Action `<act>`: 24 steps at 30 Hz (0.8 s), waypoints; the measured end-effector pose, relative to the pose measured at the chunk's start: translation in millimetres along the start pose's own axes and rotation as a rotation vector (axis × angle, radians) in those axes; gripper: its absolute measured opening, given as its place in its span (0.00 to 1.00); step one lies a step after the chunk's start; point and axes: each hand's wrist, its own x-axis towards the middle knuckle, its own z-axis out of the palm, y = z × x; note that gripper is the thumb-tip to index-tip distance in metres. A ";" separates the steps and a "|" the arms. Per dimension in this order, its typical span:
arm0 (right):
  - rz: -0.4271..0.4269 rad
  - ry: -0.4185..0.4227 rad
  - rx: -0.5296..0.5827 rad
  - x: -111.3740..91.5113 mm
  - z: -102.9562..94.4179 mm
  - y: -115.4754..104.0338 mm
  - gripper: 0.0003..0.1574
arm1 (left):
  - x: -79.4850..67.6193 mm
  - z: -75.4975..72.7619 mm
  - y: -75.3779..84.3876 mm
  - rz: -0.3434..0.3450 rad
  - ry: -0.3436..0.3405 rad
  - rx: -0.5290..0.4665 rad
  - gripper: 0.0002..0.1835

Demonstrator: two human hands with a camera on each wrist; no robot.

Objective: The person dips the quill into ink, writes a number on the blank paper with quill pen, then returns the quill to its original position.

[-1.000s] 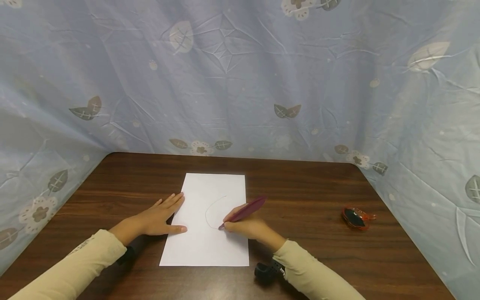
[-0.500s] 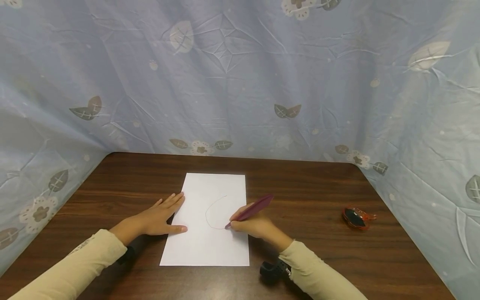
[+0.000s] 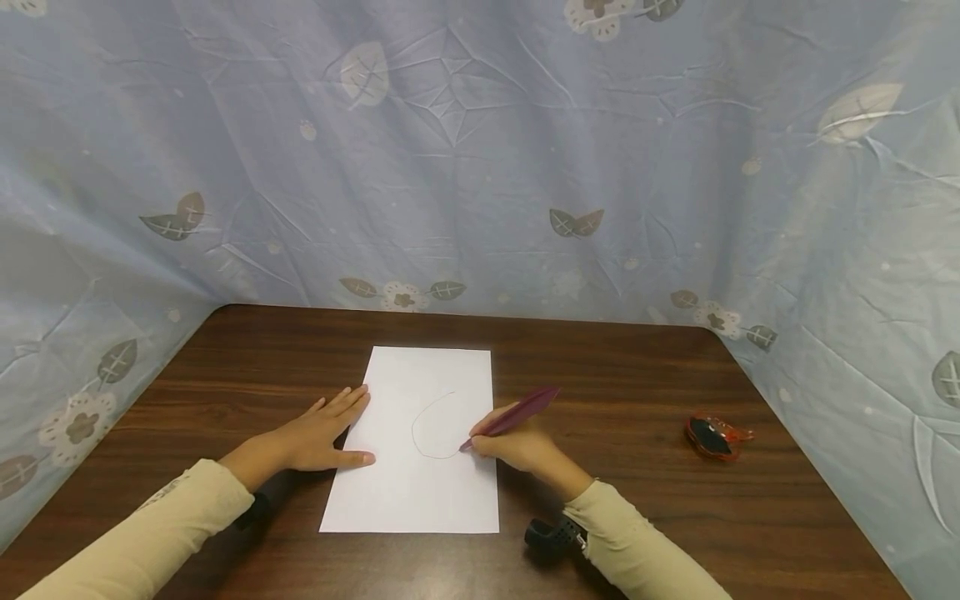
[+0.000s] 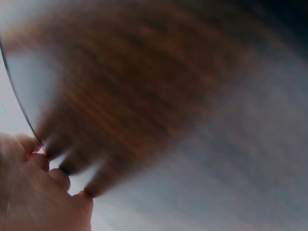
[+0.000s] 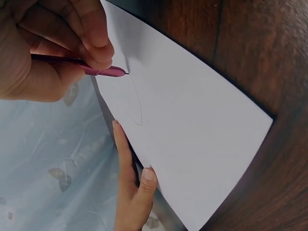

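A white sheet of paper lies on the brown wooden table, bearing a thin curved line open at its upper right. My right hand pinches a dark purple pen with a feather-shaped top; in the right wrist view the tip of the pen touches the paper at the end of the line. With fingers spread, my left hand rests across the sheet's left edge, its thumb on the paper. The left wrist view shows only part of that left hand, beside a blurred table surface.
An orange-rimmed object with a dark centre, perhaps a hair clip, lies toward the right of the table. Black wrist devices, such as the right one, sit under both forearms. Pale blue patterned cloth hangs behind and at both sides.
My right hand has moved right and slightly away with the pen, and the drawn curve has grown along its bottom toward the right. The left hand has stayed in place.
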 end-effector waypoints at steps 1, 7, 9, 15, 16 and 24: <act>0.008 0.003 0.004 0.4 -0.3 0.4 0.08 | 0.1 0.2 -0.3 0.000 0.000 0.000 0.55; 0.033 0.046 0.030 2.5 -2.6 1.4 0.08 | 0.8 1.2 -1.5 0.006 0.008 0.009 0.56; 0.030 0.066 0.045 3.4 -3.1 2.4 0.08 | 0.9 1.3 -1.3 0.007 0.009 0.010 0.56; 0.048 0.125 0.117 7.5 -3.0 6.3 0.08 | 0.7 1.4 -1.3 0.007 0.008 0.009 0.56; 0.059 0.132 0.121 8.3 -3.1 6.8 0.08 | 0.8 1.5 -1.5 0.006 0.008 0.010 0.56; 0.101 0.194 0.125 17.9 -1.8 8.1 0.07 | 0.9 1.6 -2.2 0.001 0.005 0.009 0.56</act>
